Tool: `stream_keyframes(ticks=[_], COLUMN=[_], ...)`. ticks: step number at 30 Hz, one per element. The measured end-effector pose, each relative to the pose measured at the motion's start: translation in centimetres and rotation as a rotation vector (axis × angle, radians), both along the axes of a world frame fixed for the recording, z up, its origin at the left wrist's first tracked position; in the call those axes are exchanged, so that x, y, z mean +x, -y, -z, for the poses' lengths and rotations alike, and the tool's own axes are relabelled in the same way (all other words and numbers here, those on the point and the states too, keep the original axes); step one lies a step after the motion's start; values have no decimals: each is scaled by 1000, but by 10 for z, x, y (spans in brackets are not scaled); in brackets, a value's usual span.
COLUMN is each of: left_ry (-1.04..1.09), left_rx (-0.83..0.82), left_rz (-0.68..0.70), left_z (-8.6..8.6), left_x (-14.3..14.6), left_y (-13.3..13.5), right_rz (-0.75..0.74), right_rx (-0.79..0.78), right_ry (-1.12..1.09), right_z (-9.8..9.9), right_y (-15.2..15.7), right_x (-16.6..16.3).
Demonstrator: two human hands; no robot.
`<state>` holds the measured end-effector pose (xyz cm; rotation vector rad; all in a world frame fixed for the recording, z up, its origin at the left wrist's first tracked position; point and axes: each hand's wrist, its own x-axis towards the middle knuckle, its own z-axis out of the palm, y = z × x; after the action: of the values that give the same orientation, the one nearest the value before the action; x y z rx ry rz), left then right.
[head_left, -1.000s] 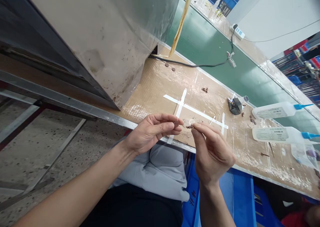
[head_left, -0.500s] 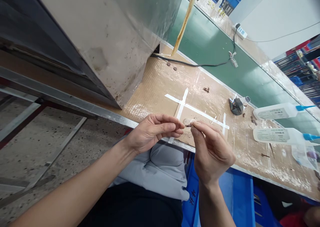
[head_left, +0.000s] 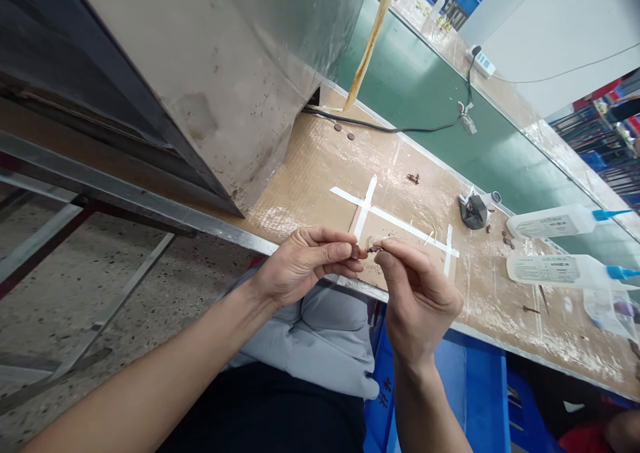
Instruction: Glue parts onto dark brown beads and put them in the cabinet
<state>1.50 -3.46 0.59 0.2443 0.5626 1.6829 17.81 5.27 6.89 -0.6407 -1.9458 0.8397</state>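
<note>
Your right hand (head_left: 423, 296) has edged leftward, pinching a small brown piece (head_left: 374, 249) nearer the brown disc (head_left: 355, 250) gripped in your left hand (head_left: 303, 265), above the cardboard (head_left: 305, 180); close two-handed work appears underway.

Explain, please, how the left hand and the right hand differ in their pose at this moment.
The left hand points its fingers rightward in the picture, while the right hand points its fingers leftward and slightly up. The left hand reaches in from the lower left; the right hand comes up steeply from below. Both are bare, and each pinches a small brown piece at its fingertips.
</note>
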Motion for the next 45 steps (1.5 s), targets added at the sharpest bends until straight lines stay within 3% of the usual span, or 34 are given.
stream_keyframes(ticks=[28,45], left_ry=[20,-20], left_rx=[-3,-40], left_rz=[-7,12], left_z=[-3,-10], left_x=[0,2], left_y=[0,-3], right_rz=[-19,-68], right_rx=[-61,215], right_ry=[-4,54], right_z=[13,12], right_y=[2,-5], right_x=[-3,5])
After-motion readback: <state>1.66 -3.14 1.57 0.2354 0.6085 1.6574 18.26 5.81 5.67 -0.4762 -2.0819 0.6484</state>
